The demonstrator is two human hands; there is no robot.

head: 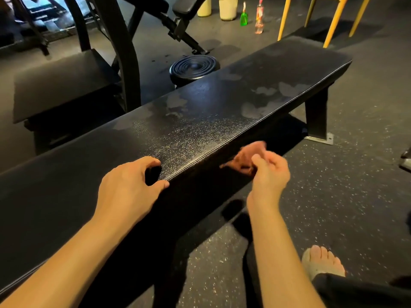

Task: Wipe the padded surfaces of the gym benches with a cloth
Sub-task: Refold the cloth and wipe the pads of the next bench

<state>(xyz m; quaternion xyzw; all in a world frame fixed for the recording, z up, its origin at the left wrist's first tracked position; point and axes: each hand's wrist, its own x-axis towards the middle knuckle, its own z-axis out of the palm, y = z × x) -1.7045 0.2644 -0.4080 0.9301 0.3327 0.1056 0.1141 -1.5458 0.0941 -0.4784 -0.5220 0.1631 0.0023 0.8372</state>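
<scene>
Reddish cloth (pixel 244 160), blurred, seems pinched in the right hand (pixel 270 172) beside the bench pad (pixel 222 103)'s near edge; the left hand (pixel 126 185) rests open on it. That loose pinch risks dropping it.

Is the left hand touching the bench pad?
Touching. The head view shows the left hand resting on the near edge of the flat bench pad, thumb and fingertips pressed against the vinyl with no gap.
</scene>
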